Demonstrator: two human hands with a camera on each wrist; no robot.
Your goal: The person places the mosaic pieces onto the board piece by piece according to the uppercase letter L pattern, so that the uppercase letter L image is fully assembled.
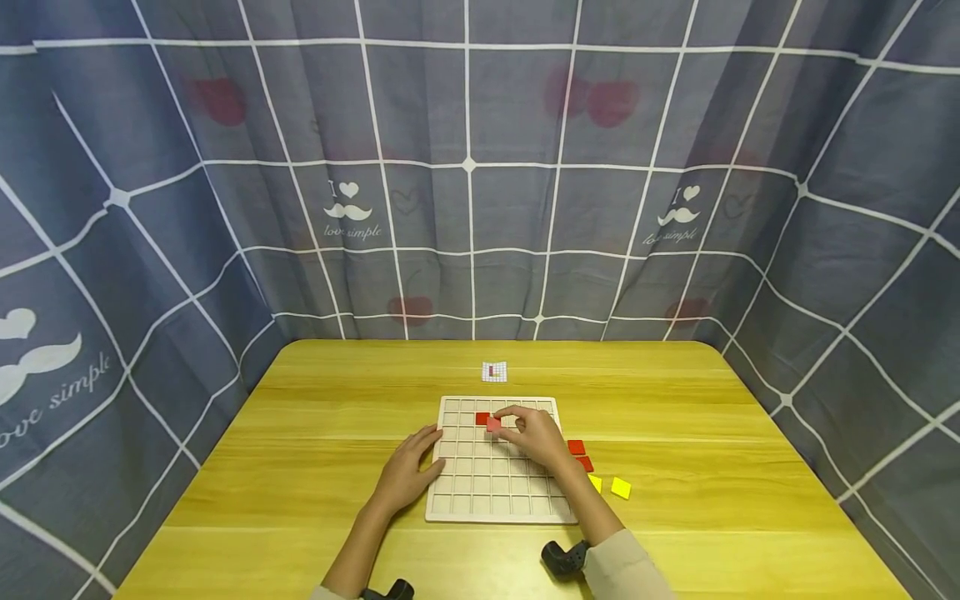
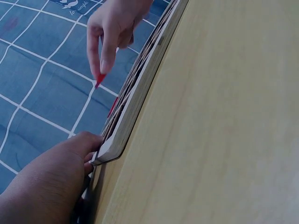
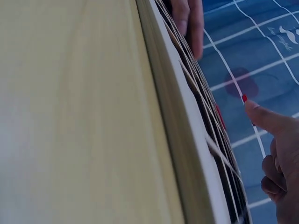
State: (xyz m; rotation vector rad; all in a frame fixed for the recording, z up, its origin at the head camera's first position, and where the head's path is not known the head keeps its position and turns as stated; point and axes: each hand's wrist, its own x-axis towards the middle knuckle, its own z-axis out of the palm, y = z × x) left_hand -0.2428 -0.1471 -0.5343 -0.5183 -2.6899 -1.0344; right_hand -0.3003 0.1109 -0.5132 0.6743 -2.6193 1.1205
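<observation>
Right grip: right hand (image 1: 534, 435) pinches a small red tile (image 1: 493, 424) between thumb and fingertips, just above the upper middle cells of the grid board (image 1: 517, 505).
Left grip: left hand (image 1: 408, 468) lies with relaxed fingers against the left edge of the grid board; it holds nothing, it only touches the rim.
Tile handling: the tile looks thin, flat, stiff and very light, so I judge a fingertip pinch on two opposite edges is enough; a smooth face may slip if it is squeezed on a corner.
Arm pose: both forearms come from the near side of the table (image 1: 315, 433); the right wrist is bent down over the grid board.
Placed tile: another red tile (image 1: 482, 417) sits in a cell, touching the pinched one on its left.
Spare tiles: two red tiles (image 1: 579, 454) and two yellow tiles (image 1: 619, 487) lie just right of the grid board.
Pattern card: a small card (image 1: 494, 372) lies beyond the grid board's far edge.
</observation>
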